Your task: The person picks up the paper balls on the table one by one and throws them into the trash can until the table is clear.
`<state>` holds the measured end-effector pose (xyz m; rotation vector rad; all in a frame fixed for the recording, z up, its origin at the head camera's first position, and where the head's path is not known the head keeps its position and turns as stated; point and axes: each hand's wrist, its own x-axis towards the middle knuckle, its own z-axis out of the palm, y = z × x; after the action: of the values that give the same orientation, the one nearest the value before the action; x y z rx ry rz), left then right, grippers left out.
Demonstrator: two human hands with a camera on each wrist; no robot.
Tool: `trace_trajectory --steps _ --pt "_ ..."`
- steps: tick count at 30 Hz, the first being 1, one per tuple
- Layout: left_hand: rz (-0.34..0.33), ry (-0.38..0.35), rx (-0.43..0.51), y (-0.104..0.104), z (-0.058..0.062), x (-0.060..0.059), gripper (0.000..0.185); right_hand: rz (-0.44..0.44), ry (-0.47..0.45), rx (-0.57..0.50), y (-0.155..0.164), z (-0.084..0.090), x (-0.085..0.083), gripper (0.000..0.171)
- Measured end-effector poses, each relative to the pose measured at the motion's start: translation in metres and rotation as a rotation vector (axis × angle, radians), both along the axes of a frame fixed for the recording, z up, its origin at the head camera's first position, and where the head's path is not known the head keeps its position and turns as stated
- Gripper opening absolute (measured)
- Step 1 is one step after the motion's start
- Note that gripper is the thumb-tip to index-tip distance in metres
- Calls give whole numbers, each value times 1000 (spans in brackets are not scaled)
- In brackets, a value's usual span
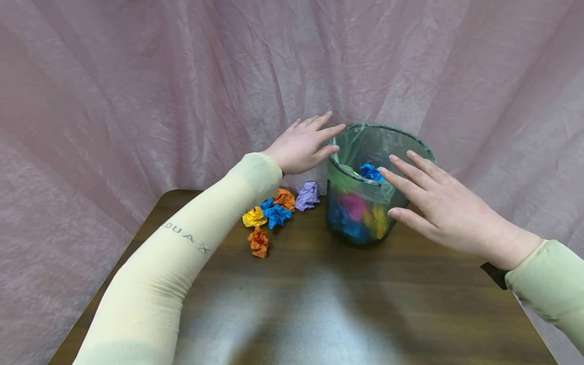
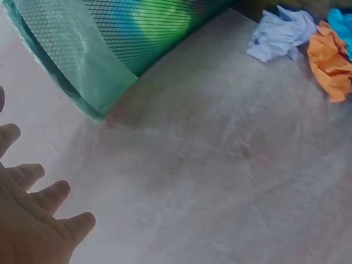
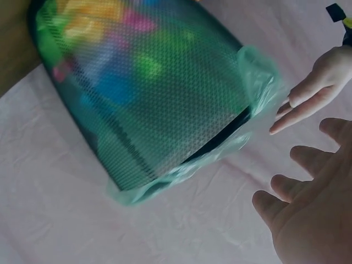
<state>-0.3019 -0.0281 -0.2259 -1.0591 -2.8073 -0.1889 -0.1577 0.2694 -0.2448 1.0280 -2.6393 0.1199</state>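
Note:
A dark mesh wastebasket (image 1: pixel 342 203), lined with a green plastic bag (image 1: pixel 351 144), stands between my two hands. Crumpled paper in several colours shows through its mesh, and a blue paper ball (image 1: pixel 370 172) is visible inside. My left hand (image 1: pixel 303 144) is by the left side of the rim with fingers spread, holding nothing. On the other side, my right hand (image 1: pixel 438 208) hovers in front of the rim, fingers extended and nothing held. The left wrist view shows a gap between the left fingers (image 2: pixel 49 195) and the bag's edge.
Left of the wastebasket on the brown table (image 1: pixel 292 304) lie a purple paper ball (image 1: pixel 307 196), an orange one (image 1: pixel 285 199), blue ones (image 1: pixel 277 215), a yellow one (image 1: pixel 254 217) and another orange one (image 1: pixel 259 242) nearer me. A pink curtain (image 1: pixel 228 91) hangs behind.

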Motion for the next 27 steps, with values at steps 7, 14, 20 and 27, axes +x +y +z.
trace_trajectory --steps 7,14,20,27 --pt "17 23 0 -16 -3 2 61 61 19 2 -15 -4 4 76" --pt "37 33 -20 -36 -13 4 65 119 38 12 -34 -15 6 74" --pt "87 2 -50 -57 -30 8 71 170 45 21 -49 -30 10 75" --pt "129 -37 -79 -76 -49 14 75 204 23 38 -59 -50 12 73"
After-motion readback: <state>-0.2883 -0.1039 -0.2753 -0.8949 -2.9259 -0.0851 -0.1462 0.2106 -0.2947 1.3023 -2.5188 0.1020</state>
